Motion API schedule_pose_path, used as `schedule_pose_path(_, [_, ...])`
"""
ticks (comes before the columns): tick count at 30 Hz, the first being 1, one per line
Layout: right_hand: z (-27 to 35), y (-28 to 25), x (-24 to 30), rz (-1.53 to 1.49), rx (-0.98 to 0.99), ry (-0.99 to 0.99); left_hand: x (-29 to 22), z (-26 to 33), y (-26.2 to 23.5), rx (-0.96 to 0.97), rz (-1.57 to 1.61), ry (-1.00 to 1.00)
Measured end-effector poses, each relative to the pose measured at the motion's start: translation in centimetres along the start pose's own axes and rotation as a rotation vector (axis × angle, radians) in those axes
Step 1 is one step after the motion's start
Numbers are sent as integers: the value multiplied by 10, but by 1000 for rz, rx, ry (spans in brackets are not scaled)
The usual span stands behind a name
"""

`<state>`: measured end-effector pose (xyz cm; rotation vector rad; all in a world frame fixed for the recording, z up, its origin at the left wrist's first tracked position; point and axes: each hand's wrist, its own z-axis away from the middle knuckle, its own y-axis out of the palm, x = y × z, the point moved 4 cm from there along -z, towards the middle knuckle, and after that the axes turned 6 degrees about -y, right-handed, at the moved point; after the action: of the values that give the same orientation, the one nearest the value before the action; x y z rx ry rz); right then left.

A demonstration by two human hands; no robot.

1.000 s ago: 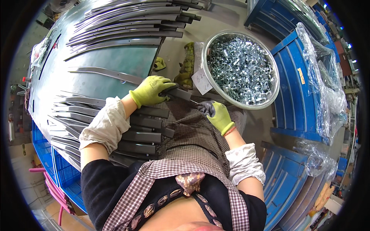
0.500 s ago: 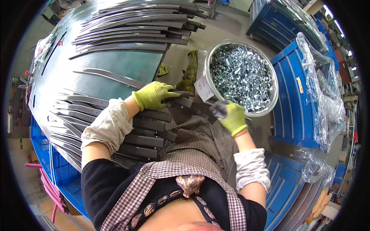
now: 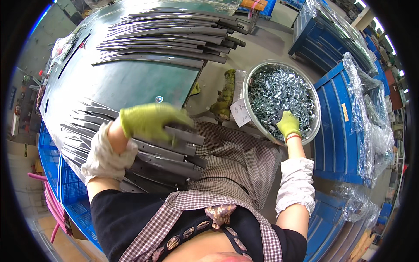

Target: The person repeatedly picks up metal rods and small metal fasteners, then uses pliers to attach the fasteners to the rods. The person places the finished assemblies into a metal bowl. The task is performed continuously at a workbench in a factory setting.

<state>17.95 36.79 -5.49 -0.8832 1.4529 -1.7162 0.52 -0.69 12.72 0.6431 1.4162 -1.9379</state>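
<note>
1. I read the step in hand as fetching a small part from the round metal basin (image 3: 251, 94) while the work is held ready on the lap. My right hand (image 3: 288, 124), in a yellow-green glove, is down inside the near rim of the basin, fingers curled into the heap of shiny metal clips (image 3: 279, 89). I cannot tell from this view whether it has closed on one yet, since the fingertips are buried.

2. My left hand (image 3: 146, 122) lies flat and mostly open on the topmost dark metal strip (image 3: 185, 136), pressing rather than gripping. The picture is blurred there, so how the fingers sit is partly a guess.

3. To do this well, I would keep that left palm steady, since the strip's end juts over the checked apron (image 3: 235, 161) and the stack of strips (image 3: 152, 168) beneath it could slide.

4. I would pick a single clip from the near edge, not dig deep; the clips look tangled and may come up in a bunch.

5. I would steer clear of the paper tag (image 3: 240, 114) hanging at the basin's rim, just beside the spare gloves (image 3: 224, 94).
</note>
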Motion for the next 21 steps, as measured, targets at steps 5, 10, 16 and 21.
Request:
schedule_pose_path(5, [3, 11, 8, 13, -13, -9, 122, -53, -61, -783, -522, -363])
schedule_pose_path(10, [6, 15, 21, -13, -77, 37, 218, -73, -37, -877, -773, -618])
schedule_pose_path(16, [0, 6, -9, -211, -40, 125, 173, -65, -26, -646, -806, -446])
schedule_pose_path(21, [2, 30, -49, -1139, -22, 257, 116, -71, 10, -527, -797, -354])
